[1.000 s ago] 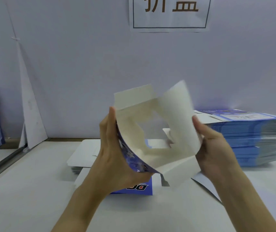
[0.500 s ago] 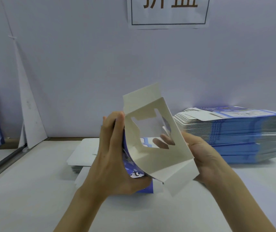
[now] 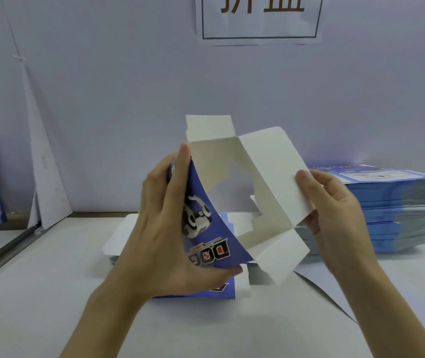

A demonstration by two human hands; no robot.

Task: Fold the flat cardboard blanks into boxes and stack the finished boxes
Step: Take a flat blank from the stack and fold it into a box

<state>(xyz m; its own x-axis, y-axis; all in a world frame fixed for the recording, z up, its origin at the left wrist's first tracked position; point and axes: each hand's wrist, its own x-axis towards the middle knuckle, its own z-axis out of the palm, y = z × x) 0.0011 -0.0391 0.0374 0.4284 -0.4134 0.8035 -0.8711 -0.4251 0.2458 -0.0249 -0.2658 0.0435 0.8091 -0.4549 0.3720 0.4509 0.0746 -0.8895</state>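
Between the hands, above the white worktop (image 3: 51, 293): half-opened blue-and-white printed cardboard blank (image 3: 270, 177). Left hand (image 3: 165, 228) grips its blue panel; right hand (image 3: 340, 215) pinches the white side panel. Best to square the creases before tucking flaps. Stack of flat blue blanks (image 3: 400, 210) sits just beyond the right hand.

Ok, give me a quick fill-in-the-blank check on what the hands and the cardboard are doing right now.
1. The left hand grips the half-folded box by its ____ printed side.
2. The right hand pinches a plain ____ panel of it.
3. The tall stack of flat blanks lies on the person's ____ side.
4. The big letters on the held box spell ____.
Missing words: blue; white; right; DOG.
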